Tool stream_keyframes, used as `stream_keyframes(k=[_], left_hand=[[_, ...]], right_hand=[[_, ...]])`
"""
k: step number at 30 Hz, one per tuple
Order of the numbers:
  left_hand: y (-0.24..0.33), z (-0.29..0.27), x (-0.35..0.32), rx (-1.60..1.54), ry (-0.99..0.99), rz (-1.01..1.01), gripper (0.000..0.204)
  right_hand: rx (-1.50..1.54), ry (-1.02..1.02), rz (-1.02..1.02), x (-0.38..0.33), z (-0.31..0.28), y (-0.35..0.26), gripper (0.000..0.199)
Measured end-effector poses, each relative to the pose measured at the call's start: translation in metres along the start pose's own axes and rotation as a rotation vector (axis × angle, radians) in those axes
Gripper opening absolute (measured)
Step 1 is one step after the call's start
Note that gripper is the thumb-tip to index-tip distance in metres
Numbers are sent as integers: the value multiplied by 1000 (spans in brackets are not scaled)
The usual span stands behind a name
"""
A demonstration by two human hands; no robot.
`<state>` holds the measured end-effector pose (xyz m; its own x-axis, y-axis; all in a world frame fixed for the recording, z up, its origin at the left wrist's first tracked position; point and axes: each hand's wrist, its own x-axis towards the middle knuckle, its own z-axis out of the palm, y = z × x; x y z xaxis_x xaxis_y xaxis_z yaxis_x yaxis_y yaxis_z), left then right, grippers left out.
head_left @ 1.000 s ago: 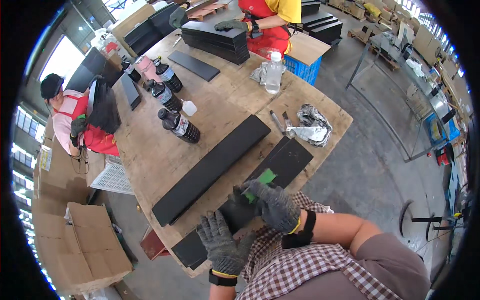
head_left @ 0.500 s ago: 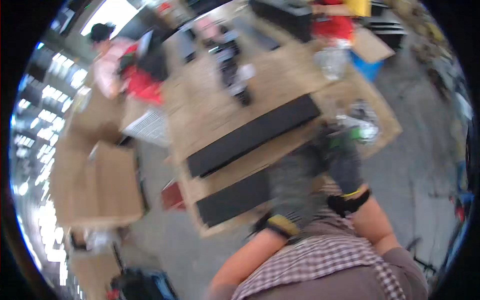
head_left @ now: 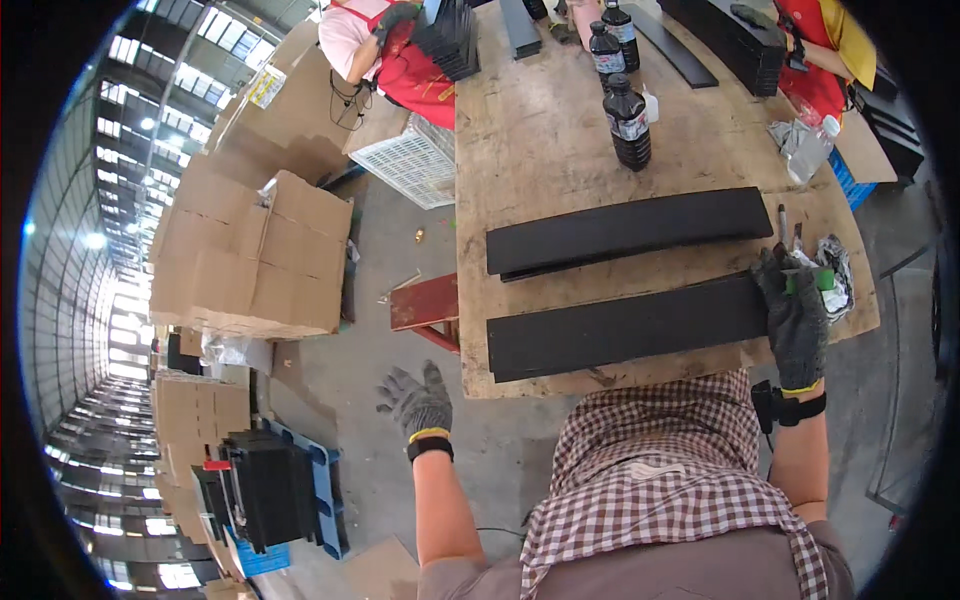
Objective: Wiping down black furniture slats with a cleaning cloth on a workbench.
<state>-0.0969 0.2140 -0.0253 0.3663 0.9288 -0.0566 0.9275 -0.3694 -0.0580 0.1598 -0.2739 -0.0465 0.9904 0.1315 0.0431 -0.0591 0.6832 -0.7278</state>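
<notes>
While the view is swinging leftward, the left hand [head_left: 415, 398] is breaking away from the boards it was working over a second ago; now it is hanging off the table [head_left: 545, 165], above the grey floor [head_left: 392, 228] and just below a red stool [head_left: 425, 303]. Its gloved fingers are spreading wide, and it is holding nothing.

Over on the other side, the right hand [head_left: 797, 322] is reaching to the right end of the near black board [head_left: 625, 328], having shifted along from the board's middle. Its fingers are curling around a green pad [head_left: 825, 279], which is poking out beside crumpled silvery wrapping [head_left: 838, 250]; how tightly they are gripping, I cannot tell.

That near board is lying flat along the table's front edge, with another layer peeking out under its left corner. Running beside it, apart, the far black board [head_left: 630, 232] is resting on the table, untouched. Dark bottles [head_left: 628, 125] are standing beyond.

For the work, the change is seemingly meaning a break in the two-handed handling: the near board is losing the left hand's support, while the pad is staying with the right.
</notes>
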Motion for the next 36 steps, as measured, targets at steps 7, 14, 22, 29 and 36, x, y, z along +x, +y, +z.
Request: stream_keyframes(k=[7,14,22,29,36], left_hand=[[120,-1,-130,-155,241,1205,92],[103,18,-86,-285,214,670,102],[164,-11,-148,-311,22,1181,96],[177,19,-164,-622,-62,1041,57],[180,42,-162,-968,-405,1082,55]], right_hand=[[-112,-39,4,1,18,-9,26],[-179,19,94,3,30,-9,19],[-824,-698,357,15,236,33,41],[-1190,-1369,53,-5,303,164,36],[-1424,-1823,32,-18,346,191,28]])
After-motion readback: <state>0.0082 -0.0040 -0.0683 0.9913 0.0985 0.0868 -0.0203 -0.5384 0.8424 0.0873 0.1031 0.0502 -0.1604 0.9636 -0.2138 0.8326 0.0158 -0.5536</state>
